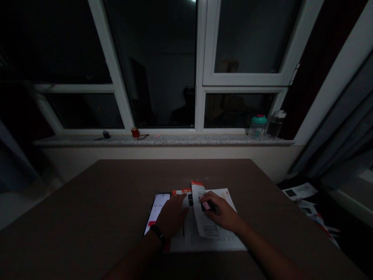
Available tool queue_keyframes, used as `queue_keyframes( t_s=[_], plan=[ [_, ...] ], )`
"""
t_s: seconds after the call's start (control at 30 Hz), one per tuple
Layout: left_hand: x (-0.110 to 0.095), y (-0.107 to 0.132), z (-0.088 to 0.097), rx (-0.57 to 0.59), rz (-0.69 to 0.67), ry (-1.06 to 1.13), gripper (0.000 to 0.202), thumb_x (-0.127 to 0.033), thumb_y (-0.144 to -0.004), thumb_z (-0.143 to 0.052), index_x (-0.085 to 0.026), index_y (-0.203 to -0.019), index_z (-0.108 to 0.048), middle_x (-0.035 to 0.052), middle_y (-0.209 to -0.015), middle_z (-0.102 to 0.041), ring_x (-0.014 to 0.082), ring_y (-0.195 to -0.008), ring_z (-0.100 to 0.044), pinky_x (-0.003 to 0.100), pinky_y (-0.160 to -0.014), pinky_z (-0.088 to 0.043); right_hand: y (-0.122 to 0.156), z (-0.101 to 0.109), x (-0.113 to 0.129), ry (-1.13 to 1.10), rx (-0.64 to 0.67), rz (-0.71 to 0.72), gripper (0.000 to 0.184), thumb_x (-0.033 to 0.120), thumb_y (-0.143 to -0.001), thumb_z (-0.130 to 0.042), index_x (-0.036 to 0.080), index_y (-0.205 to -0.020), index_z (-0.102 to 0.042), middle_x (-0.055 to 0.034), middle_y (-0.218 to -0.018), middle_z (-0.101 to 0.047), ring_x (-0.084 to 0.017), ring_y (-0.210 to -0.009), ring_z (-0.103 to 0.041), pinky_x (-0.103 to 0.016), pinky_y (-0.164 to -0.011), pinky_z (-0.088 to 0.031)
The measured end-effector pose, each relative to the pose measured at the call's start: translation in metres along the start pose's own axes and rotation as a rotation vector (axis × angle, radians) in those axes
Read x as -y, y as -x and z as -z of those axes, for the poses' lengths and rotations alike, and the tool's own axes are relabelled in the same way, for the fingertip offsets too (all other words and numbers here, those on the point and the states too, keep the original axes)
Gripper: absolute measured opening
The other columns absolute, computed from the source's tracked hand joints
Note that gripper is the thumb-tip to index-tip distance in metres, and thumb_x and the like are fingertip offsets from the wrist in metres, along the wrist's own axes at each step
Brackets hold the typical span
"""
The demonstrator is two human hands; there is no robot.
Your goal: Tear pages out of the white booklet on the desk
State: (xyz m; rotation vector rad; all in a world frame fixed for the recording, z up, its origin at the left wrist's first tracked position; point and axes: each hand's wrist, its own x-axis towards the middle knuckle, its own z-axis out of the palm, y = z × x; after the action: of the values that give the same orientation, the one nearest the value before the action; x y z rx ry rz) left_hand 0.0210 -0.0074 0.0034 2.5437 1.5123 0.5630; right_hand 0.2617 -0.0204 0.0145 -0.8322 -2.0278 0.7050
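A printed booklet with orange-red edging lies open on the brown table. One of its leaves stands partly lifted and curled near the middle. My left hand, with a dark band at the wrist, rests on the left page, fingers stretched out and holding nothing. Over the right side, my right hand has its fingers curled round a small pink-and-black object beside the lifted leaf. Its exact kind is too dim to make out. A phone with a lit timer screen lies left of the booklet, partly behind my left hand.
Small white scraps lie beyond the booklet on the table. On the stone windowsill stand a teal-lidded bottle, a clear bottle and a small red container. Papers lie in a pile past the right table edge.
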Motion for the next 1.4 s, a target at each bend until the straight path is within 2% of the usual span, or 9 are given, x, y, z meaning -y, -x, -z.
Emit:
queue_keyframes(
  t_s=[0.2,0.4,0.5,0.7,0.83,0.97,1.07,1.2,1.4],
  plan=[
    [-0.001,0.003,-0.005,-0.006,-0.098,0.055,0.049,-0.031,-0.096,-0.046,-0.019,-0.142,-0.033,0.0104,-0.136,-0.05,0.0261,-0.121,-0.047,0.042,-0.102,-0.037,0.0,-0.005,0.002,0.031,0.06,0.003,0.038,0.009,-0.077,-0.059,0.025,-0.111,-0.057,-0.0058,-0.109,-0.06,-0.021,-0.107,-0.054,-0.036,-0.093,-0.042],
    [-0.005,0.006,-0.004,0.062,-0.12,-0.01,0.048,-0.039,-0.09,-0.06,-0.025,-0.134,-0.048,0.0103,-0.136,-0.048,0.0307,-0.125,-0.042,0.048,-0.104,-0.034,0.0,-0.007,0.007,0.035,0.14,-0.013,0.042,0.008,-0.076,-0.058,0.024,-0.116,-0.056,-0.0065,-0.113,-0.058,-0.021,-0.107,-0.054,-0.036,-0.093,-0.043],
    [-0.003,0.007,-0.007,0.069,-0.107,-0.012,0.054,-0.042,-0.084,-0.066,-0.026,-0.133,-0.05,0.0112,-0.139,-0.044,0.0333,-0.127,-0.039,0.051,-0.104,-0.034,0.0,-0.008,0.007,0.04,0.154,0.0,0.044,0.008,-0.076,-0.058,0.024,-0.117,-0.055,-0.0068,-0.114,-0.058,-0.021,-0.107,-0.054,-0.037,-0.094,-0.042],
    [-0.004,0.006,-0.004,0.103,-0.081,-0.014,0.056,-0.041,-0.082,-0.068,-0.024,-0.133,-0.051,0.0118,-0.141,-0.042,0.0339,-0.129,-0.038,0.052,-0.105,-0.033,-0.001,-0.007,-0.003,0.147,0.011,0.014,0.029,0.007,-0.076,-0.056,0.022,-0.102,-0.057,-0.0054,-0.1,-0.06,-0.02,-0.097,-0.056,-0.033,-0.085,-0.044],
    [-0.005,0.006,-0.002,0.121,-0.069,-0.018,0.057,-0.04,-0.082,-0.068,-0.023,-0.133,-0.05,0.0122,-0.142,-0.04,0.0327,-0.131,-0.036,0.049,-0.107,-0.032,0.0,-0.001,-0.011,0.193,-0.084,-0.058,0.016,0.01,-0.08,-0.052,0.021,-0.092,-0.057,-0.0028,-0.089,-0.061,-0.017,-0.082,-0.058,-0.027,-0.073,-0.044],
    [-0.002,0.007,-0.006,0.112,-0.08,-0.009,0.058,-0.042,-0.083,-0.068,-0.024,-0.135,-0.049,0.0112,-0.144,-0.04,0.0328,-0.132,-0.035,0.05,-0.107,-0.031,0.002,0.006,-0.015,0.197,-0.104,-0.164,0.016,0.014,-0.085,-0.048,0.021,-0.093,-0.06,-0.0015,-0.084,-0.066,-0.016,-0.075,-0.061,-0.026,-0.07,-0.045],
    [0.001,0.007,-0.009,0.12,-0.082,-0.005,0.06,-0.04,-0.082,-0.068,-0.024,-0.136,-0.047,0.0111,-0.144,-0.04,0.0327,-0.132,-0.034,0.05,-0.107,-0.031,0.003,0.008,-0.016,0.197,-0.11,-0.206,0.019,0.019,-0.089,-0.046,0.022,-0.098,-0.063,-0.0026,-0.089,-0.07,-0.018,-0.079,-0.064,-0.028,-0.073,-0.047],
    [0.002,0.006,-0.01,0.117,-0.12,0.023,0.061,-0.038,-0.084,-0.067,-0.025,-0.138,-0.044,0.0098,-0.146,-0.038,0.0309,-0.133,-0.032,0.049,-0.109,-0.03,0.003,0.009,-0.018,0.204,-0.084,-0.172,0.022,0.026,-0.091,-0.046,0.023,-0.104,-0.064,-0.005,-0.099,-0.07,-0.02,-0.091,-0.065,-0.031,-0.081,-0.048],
    [0.001,0.005,-0.011,0.107,-0.143,0.023,0.059,-0.036,-0.084,-0.067,-0.025,-0.138,-0.045,0.009,-0.146,-0.038,0.0298,-0.133,-0.033,0.049,-0.109,-0.029,0.003,0.01,-0.014,0.232,0.033,-0.085,0.032,0.019,-0.082,-0.058,0.023,-0.113,-0.06,-0.0068,-0.106,-0.064,-0.021,-0.1,-0.059,-0.033,-0.088,-0.046]
  ],
)
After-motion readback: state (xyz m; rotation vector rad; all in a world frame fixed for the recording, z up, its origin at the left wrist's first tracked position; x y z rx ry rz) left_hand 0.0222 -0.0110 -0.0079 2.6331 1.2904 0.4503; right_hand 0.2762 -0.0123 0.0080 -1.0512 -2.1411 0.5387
